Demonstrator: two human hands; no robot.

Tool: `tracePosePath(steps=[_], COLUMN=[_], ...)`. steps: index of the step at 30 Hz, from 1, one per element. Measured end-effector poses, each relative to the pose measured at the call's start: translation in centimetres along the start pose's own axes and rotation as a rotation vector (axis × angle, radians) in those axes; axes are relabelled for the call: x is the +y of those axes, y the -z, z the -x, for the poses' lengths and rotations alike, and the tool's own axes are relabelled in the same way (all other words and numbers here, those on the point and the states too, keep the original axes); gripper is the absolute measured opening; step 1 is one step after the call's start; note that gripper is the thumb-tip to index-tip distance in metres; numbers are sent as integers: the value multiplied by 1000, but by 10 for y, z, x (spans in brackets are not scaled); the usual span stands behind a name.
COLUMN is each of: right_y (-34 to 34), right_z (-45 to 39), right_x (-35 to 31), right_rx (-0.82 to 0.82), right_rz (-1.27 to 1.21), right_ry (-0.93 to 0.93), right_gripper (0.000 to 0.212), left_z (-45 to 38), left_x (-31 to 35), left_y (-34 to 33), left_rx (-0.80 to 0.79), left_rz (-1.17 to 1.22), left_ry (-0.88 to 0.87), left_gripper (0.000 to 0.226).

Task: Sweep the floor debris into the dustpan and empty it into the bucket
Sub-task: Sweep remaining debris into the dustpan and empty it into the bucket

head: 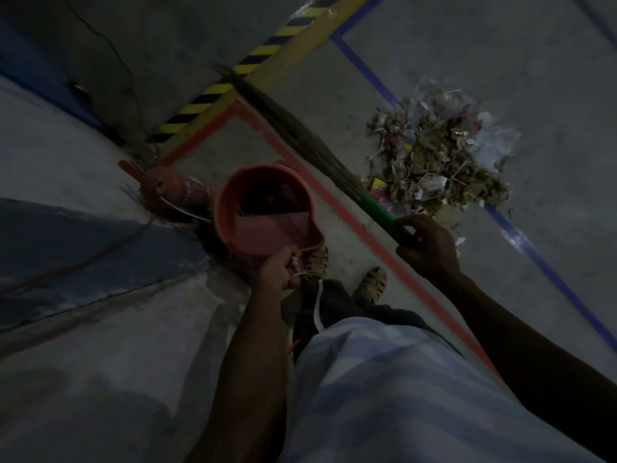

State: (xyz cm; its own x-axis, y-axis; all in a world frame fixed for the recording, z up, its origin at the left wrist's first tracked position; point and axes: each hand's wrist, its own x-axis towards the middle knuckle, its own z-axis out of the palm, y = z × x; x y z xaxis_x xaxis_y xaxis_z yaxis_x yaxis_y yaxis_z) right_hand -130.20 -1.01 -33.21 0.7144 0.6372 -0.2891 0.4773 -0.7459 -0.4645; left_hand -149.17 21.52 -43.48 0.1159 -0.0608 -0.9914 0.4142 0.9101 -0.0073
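An orange-red bucket (230, 198) stands on the floor in front of my feet. A pink dustpan (270, 230) is tilted over its near rim, with its mouth inside the bucket. My left hand (278, 269) grips the dustpan's handle. My right hand (425, 247) grips the green handle of a grass broom (300, 132), whose bristles stretch away to the upper left, above the floor. A heap of debris (437, 152), paper scraps, plastic and dry bits, lies on the floor to the right of the broom.
A red fire extinguisher (173, 188) lies beside the bucket on its left. Red (354, 225), blue (367, 71) and yellow-black (233, 78) tape lines cross the concrete floor. A wall base with cables runs along the left. My sandalled feet (370, 284) stand just behind the bucket.
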Motion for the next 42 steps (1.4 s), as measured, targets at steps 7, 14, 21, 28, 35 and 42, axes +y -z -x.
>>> tracePosePath(steps=[7, 14, 21, 28, 35, 42], right_y=[18, 38, 58, 46, -17, -109], right_z=[16, 26, 19, -13, -49, -95], right_x=[32, 112, 209, 307, 360, 413], right_rx=[94, 173, 183, 1, -325, -553], right_rz=[-85, -184, -284, -293, -296, -199], right_ry=[-81, -267, -467, -533, -473, -460], right_gripper=[51, 52, 53, 52, 53, 49], left_z=[16, 24, 14, -52, -129, -218], left_x=[3, 5, -15, -47, -90, -117], left_y=[-38, -121, -226, -305, -324, -329], left_rx=[-6, 29, 132, 218, 270, 357], left_rz=[-145, -328, -418, -324, -165, -209], left_ry=[-67, -142, -261, -251, -193, -116], left_gripper=[37, 30, 32, 35, 40, 37])
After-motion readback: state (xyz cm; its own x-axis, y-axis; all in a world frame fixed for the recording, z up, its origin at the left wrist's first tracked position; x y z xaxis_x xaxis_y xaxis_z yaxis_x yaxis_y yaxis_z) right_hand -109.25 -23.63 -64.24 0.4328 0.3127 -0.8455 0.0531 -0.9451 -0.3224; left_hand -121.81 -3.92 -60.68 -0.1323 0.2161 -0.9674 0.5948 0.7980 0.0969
